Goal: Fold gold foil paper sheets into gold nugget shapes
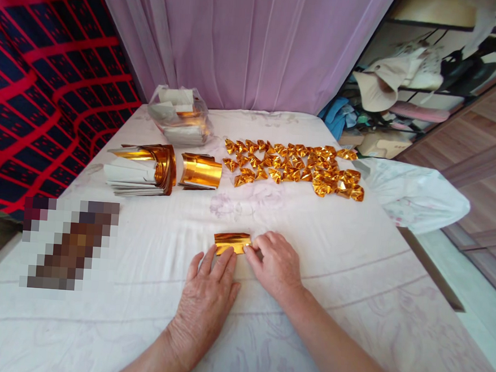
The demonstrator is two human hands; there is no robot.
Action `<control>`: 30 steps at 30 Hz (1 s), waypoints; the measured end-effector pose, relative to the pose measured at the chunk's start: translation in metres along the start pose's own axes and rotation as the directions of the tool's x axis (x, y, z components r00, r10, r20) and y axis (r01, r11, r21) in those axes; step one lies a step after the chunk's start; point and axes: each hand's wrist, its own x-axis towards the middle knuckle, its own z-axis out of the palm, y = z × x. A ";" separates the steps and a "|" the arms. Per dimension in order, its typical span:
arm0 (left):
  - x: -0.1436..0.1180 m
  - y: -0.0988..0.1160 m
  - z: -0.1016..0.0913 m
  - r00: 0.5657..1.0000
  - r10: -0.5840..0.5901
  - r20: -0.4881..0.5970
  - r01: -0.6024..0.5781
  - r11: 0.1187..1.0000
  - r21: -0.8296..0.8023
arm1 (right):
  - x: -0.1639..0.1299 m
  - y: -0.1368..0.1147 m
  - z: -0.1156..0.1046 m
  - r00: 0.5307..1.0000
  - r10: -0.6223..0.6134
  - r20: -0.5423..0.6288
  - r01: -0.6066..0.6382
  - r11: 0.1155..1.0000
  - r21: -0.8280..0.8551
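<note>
A small sheet of gold foil paper (231, 240), folded into a strip, lies on the cloth-covered table in front of me. My left hand (207, 291) is flat, its fingers stretched out, with the fingertips resting on the lower edge of the paper. At the strip's right end, my right hand (277, 265) has its fingers curled, thumb and forefinger on the corner. Farther back are folded gold foil pieces (294, 166) in rows. To their left stand a small stack of gold foil sheets (201, 171) and a larger fanned stack (141, 170).
A clear plastic bag (180, 116) holding more paper sits at the table's back left. Off the right edge hangs a pale plastic bag (417, 195). A blurred patch (69, 244) hides something at left. Behind are a purple curtain (249, 44) and a shelf with hats (385, 82).
</note>
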 end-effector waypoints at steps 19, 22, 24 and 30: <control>-0.001 0.001 0.002 0.999 0.022 -0.036 -0.022 1.000 -0.012 | 0.004 -0.008 -0.005 0.998 -0.008 0.066 0.011 0.999 -0.036; -0.001 0.000 0.001 1.000 0.020 -0.023 -0.020 1.000 -0.019 | 0.005 -0.008 -0.006 0.996 -0.005 0.088 0.008 0.999 -0.035; -0.001 -0.001 0.000 1.000 0.020 -0.016 -0.021 1.000 -0.022 | 0.004 -0.005 -0.006 0.996 -0.013 0.091 0.012 1.000 0.012; 0.001 -0.003 -0.003 1.000 0.011 -0.016 -0.011 0.999 -0.042 | 0.001 0.010 -0.005 0.994 -0.059 0.094 0.039 0.978 0.203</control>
